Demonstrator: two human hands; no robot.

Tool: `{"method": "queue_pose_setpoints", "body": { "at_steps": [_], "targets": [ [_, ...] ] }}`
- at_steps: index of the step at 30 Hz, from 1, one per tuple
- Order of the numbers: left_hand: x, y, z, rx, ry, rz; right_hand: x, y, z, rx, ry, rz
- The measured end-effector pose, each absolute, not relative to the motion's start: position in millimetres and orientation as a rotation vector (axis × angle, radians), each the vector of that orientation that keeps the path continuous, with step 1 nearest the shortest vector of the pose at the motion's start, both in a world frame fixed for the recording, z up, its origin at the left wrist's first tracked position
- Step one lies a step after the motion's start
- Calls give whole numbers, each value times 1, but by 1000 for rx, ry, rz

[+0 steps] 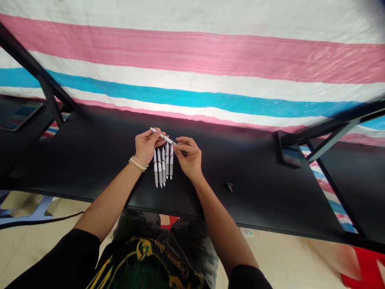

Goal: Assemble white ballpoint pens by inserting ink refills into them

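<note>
Where the right hand (189,156) pinches one thin white plastic pen (167,139), its fingers hide that end. The left hand (146,145) holds the other end, so the pen slants above the smooth, flat black table (102,152). Five long white pens with gray grips (163,162) lie below, shiny points nearest the person. One small dark lump (229,186) is hard to make out.
</note>
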State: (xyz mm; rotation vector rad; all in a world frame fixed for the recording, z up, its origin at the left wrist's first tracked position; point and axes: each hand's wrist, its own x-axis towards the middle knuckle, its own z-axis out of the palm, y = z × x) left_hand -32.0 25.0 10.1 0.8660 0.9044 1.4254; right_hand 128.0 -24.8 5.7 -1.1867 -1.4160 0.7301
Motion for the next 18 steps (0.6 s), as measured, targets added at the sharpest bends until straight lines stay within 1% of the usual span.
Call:
{"method": "queue_pose_setpoints", "body": {
  "at_steps": [4,7,11,14,18],
  "targets": [
    [-31,25,9,840,896,1434,128,-23,5,-1189,-1265,897],
    [-31,26,9,836,896,1443,128,-22,4,-1153,-1258,850],
    [-31,28,6,842,882,1457,127,-22,3,-1147,-1212,918],
    [-32,29,5,850,888,1468,125,-23,2,-1136,-1241,863],
    [-31,29,5,860,887,1462,125,-23,1,-1148,-1170,943]
  ]
}}
